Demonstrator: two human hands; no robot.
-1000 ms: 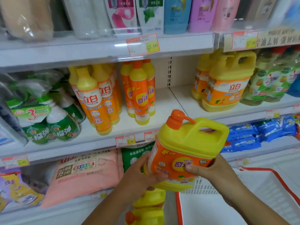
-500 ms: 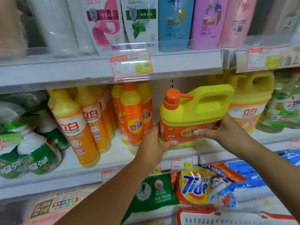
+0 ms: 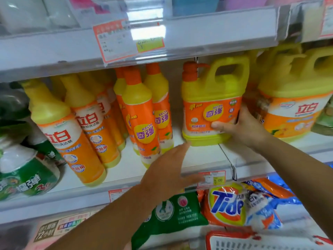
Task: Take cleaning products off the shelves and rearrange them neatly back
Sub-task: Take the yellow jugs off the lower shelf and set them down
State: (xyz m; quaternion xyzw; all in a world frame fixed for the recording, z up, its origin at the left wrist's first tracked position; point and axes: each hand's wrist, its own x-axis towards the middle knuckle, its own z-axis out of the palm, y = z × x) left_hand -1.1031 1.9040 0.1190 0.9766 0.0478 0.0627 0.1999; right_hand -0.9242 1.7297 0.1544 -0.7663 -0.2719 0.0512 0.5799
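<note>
One yellow jug [image 3: 212, 105] centre-right on shelf [image 3: 201, 159], right hand [image 3: 246, 127] gripping it; left hand [image 3: 167, 170] straight-fingered, empty, below.

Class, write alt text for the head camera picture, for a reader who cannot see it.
A right hand grips a yellow pump jug standing on a shop shelf, while the open left hand hovers by its base. Tall orange bottles stand to its left.

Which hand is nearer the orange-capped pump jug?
Right. The right hand grips the jug at its lower right; the left hand, fingers straight, is just off its lower left corner.
</note>
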